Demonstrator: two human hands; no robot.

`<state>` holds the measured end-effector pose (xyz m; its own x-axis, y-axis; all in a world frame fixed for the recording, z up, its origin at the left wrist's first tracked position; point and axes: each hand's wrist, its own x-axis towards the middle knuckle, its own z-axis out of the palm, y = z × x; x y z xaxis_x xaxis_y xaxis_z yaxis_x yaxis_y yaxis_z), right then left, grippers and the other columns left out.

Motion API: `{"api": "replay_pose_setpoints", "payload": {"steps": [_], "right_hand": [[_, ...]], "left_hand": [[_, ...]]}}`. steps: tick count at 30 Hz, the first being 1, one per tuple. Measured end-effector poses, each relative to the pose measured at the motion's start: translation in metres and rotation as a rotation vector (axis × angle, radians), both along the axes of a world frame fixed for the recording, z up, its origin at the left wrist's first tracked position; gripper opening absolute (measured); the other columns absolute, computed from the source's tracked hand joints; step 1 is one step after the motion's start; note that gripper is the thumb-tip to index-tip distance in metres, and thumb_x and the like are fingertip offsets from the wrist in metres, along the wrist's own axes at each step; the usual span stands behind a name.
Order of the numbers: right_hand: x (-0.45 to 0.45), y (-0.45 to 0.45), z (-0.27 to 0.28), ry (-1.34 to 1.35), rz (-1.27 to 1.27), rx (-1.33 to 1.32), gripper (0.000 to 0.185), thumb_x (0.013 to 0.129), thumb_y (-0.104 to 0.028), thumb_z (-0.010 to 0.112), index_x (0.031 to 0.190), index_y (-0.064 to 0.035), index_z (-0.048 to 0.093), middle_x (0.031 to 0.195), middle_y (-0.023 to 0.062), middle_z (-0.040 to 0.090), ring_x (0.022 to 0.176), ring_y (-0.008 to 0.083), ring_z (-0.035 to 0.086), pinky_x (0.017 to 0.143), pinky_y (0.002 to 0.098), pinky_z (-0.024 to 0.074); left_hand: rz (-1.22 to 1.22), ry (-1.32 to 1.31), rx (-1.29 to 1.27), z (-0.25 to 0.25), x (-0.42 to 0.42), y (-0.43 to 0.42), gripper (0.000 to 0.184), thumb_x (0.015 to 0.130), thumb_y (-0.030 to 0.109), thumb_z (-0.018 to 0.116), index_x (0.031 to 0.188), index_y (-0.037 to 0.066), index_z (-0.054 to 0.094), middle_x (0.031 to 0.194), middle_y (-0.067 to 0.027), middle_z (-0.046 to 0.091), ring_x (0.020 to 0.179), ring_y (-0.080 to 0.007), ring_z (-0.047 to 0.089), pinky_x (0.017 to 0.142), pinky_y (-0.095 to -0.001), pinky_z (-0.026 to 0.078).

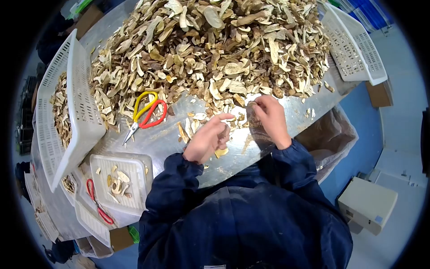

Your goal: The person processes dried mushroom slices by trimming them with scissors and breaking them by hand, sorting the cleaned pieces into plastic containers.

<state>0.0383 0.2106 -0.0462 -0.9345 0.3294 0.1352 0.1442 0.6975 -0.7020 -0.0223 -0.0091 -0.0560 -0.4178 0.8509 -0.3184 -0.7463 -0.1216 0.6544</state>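
Note:
A large heap of dried mushroom slices (210, 54) covers the far part of the metal table (179, 154). At the heap's near edge, my right hand (272, 119) has its thumb and fingers pinched together on a dark brown piece (253, 115), which looks like a mushroom slice; shadow partly obscures it. My left hand (208, 138) hovers over loose slices to its left, index finger stretched out and the other fingers loosely bent, with nothing visible in it. Scissors (142, 114) with one yellow and one red handle lie left of my hands, blades towards me.
A tilted white basket (85, 107) holding slices stands on the left, and another white basket (354, 45) at the far right. A shallow plastic tray (142, 179) has a few slices, with red-handled scissors (96, 201) beside it. A lined bin (336, 139) stands below the table's right edge.

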Motion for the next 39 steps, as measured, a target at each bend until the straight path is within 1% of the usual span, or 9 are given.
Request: {"api": "replay_pose_setpoints", "payload": {"steps": [4,9,11,17,22,24,30,34,39], "right_hand": [[0.013,-0.01,0.037,-0.125,0.067,-0.401,0.02,0.08,-0.014,0.067,0.093,0.0003,0.066,0.08,0.011,0.064,0.07,0.0197,0.061,0.06,0.029,0.0461],[0.005,0.003,0.011,-0.316,-0.103,0.127,0.022,0.081,-0.019,0.064,0.095,-0.002,0.062,0.074,0.0158,0.065,0.063,0.0281,0.063,0.057,0.0351,0.0471],[0.008,-0.003,-0.014,-0.228,-0.028,0.327,0.019,0.082,-0.017,0.062,0.094,-0.0035,0.06,0.071,0.0161,0.064,0.061,0.0296,0.062,0.056,0.0354,0.0465],[0.002,-0.025,0.038,-0.267,0.169,-0.472,0.026,0.082,-0.023,0.064,0.098,-0.0024,0.061,0.06,0.0114,0.059,0.052,0.0193,0.057,0.051,0.0298,0.0419],[-0.025,-0.026,0.004,-0.228,-0.093,0.059,0.03,0.08,-0.029,0.066,0.095,-0.0031,0.064,0.063,0.0135,0.062,0.059,0.0297,0.061,0.053,0.0368,0.0455],[-0.027,-0.029,-0.008,-0.19,0.021,0.169,0.027,0.079,-0.023,0.068,0.093,-0.0004,0.065,0.057,0.0082,0.056,0.05,0.0148,0.051,0.048,0.0298,0.0394],[-0.026,-0.028,0.027,-0.325,0.09,-0.204,0.025,0.075,-0.017,0.071,0.094,-0.0017,0.065,0.052,0.0041,0.049,0.048,0.0084,0.043,0.046,0.0261,0.0345],[-0.046,-0.015,-0.001,-0.105,-0.05,0.069,0.027,0.077,-0.018,0.067,0.097,-0.0015,0.063,0.06,0.0126,0.059,0.053,0.0257,0.058,0.051,0.035,0.0429],[-0.033,-0.024,0.01,-0.23,0.005,-0.117,0.022,0.078,-0.017,0.067,0.091,-0.0005,0.062,0.058,0.0079,0.057,0.051,0.0159,0.054,0.049,0.0297,0.0401]], "left_hand": [[0.082,-0.444,0.035,0.01,0.013,0.013,0.042,0.099,0.029,0.035,0.131,0.002,0.041,0.093,-0.003,0.049,0.084,-0.0136,0.047,0.068,-0.0245,0.045],[0.012,-0.608,0.235,-0.024,0.009,0.008,0.023,0.099,0.022,0.039,0.11,0.006,0.05,0.085,-0.0011,0.047,0.065,-0.0063,0.04,0.04,-0.0151,0.028],[-0.043,-0.558,0.36,-0.039,0.007,0.003,0.027,0.098,0.024,0.04,0.115,0.005,0.05,0.088,-0.0026,0.051,0.069,-0.0074,0.046,0.042,-0.0153,0.031],[-0.054,-0.428,0.084,-0.014,0.004,0.002,0.039,0.099,0.031,0.036,0.126,0.006,0.048,0.109,-0.006,0.06,0.09,-0.0115,0.059,0.052,-0.0155,0.038],[0.053,-0.392,0.094,-0.02,0.005,0.0,0.04,0.1,0.033,0.038,0.125,0.004,0.047,0.093,-0.0043,0.054,0.071,-0.0105,0.051,0.047,-0.0166,0.034],[0.085,-0.456,0.184,-0.024,0.005,-0.001,0.025,0.099,0.025,0.042,0.114,0.007,0.051,0.081,0.0004,0.045,0.06,-0.0067,0.039,0.047,-0.0159,0.03],[0.126,-0.492,0.456,-0.037,0.005,-0.005,0.02,0.098,0.023,0.045,0.1,0.005,0.052,0.07,0.003,0.041,0.058,-0.0078,0.041,0.064,-0.0251,0.047],[0.181,-0.44,0.34,-0.028,0.006,-0.001,0.018,0.097,0.024,0.045,0.096,0.007,0.051,0.07,0.0021,0.041,0.064,-0.0081,0.04,0.07,-0.0278,0.045],[0.173,-0.139,0.258,-0.025,0.005,-0.001,0.044,0.095,0.017,0.051,0.135,0.006,0.037,0.088,0.0013,0.042,0.07,-0.0053,0.037,0.049,-0.0157,0.027]]}}
